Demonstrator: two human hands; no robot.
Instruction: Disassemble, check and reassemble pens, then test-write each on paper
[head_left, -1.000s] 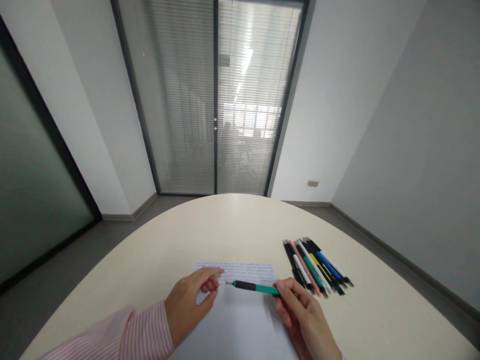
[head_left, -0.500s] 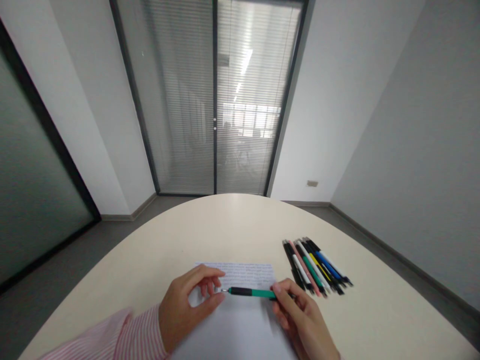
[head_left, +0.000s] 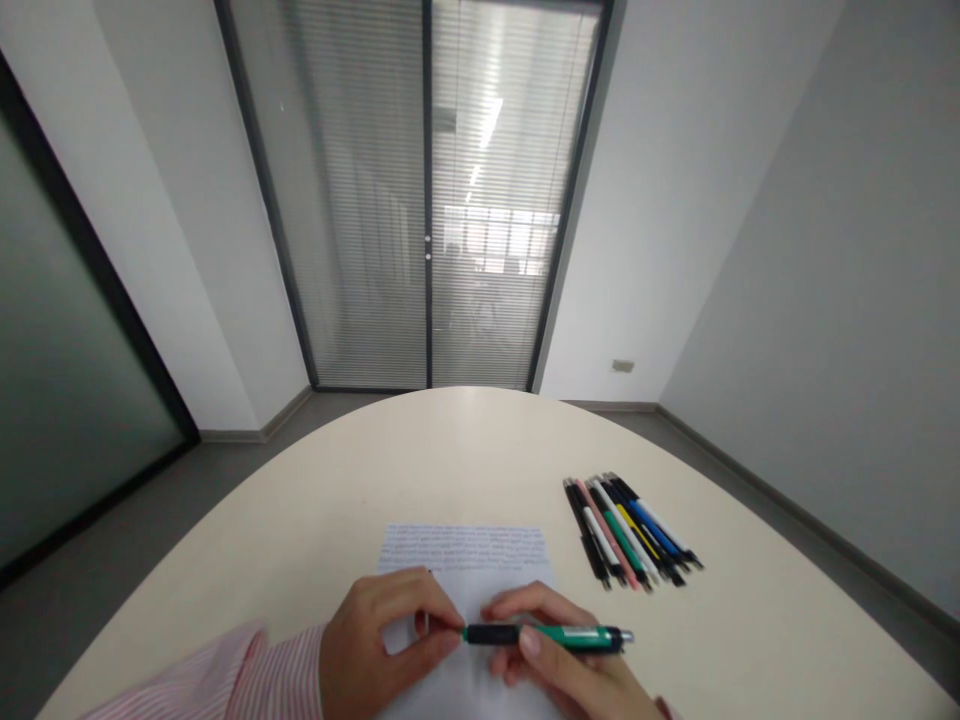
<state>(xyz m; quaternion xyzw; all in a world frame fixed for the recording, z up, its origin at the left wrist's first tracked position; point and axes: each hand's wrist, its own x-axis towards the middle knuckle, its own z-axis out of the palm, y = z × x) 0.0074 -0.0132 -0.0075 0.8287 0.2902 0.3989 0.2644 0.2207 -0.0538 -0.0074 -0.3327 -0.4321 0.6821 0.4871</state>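
Observation:
A green pen (head_left: 581, 637) with a black grip lies level between my hands, its silver-tipped button end pointing right. My left hand (head_left: 390, 635) pinches its tip end with thumb and fingertips, so the tip itself is hidden. My right hand (head_left: 581, 678) has the barrel between thumb and fingers. Beneath both hands is a sheet of white paper (head_left: 465, 550), its upper part covered with lines of handwriting and its lower part partly hidden.
To the right on the pale round table (head_left: 465, 450), several pens (head_left: 626, 535) in black, white, pink, green, yellow and blue lie side by side. Beyond the table's far edge stands a glass partition with blinds (head_left: 360, 220).
The pen has come closer and lower, and its button end now shows. My left fingers have closed on the tip end, while my right hand has shifted its hold along the barrel.

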